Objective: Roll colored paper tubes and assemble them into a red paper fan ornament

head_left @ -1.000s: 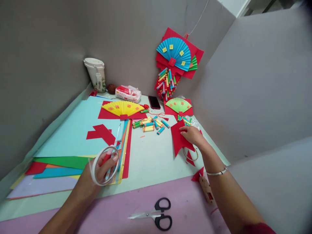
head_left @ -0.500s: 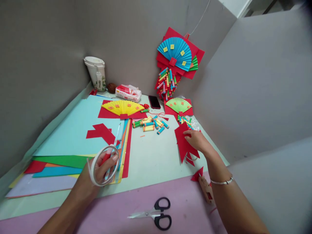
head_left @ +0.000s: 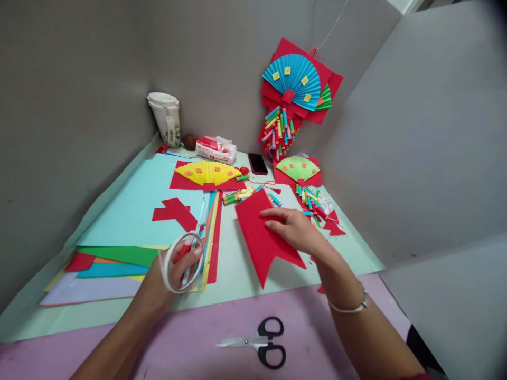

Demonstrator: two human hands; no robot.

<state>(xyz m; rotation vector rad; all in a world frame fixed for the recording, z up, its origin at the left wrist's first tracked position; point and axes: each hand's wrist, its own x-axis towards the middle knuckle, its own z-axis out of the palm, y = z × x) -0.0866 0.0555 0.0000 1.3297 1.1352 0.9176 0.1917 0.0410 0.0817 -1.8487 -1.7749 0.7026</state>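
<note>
My left hand (head_left: 188,261) is closed, with a roll of white tape (head_left: 165,272) around its fingers and a loose tape end sticking out. Something slim with a red part shows within the ring; I cannot make out whether the hand grips it. My right hand (head_left: 291,227) pinches a red paper piece (head_left: 257,232) with a V-notched lower end, over the middle of the table. Left of it lie cut red paper strips (head_left: 174,211) on a light blue sheet (head_left: 127,200). Scissors (head_left: 259,342) with black handles lie near the front edge, touched by neither hand.
Stacked coloured paper (head_left: 106,293) covers the left side. Behind are a yellow paper fan (head_left: 208,173), a green fan (head_left: 299,168), small paper rolls (head_left: 237,196), a phone (head_left: 257,164), a tissue pack (head_left: 216,149) and a white cup (head_left: 165,119). A blue-fan decoration (head_left: 293,79) hangs at the wall.
My right hand has brought the notched red paper leftward from the right side to the middle. My left hand keeps the tape roll. The glue gun is now out of sight; the view has shifted slightly.
</note>
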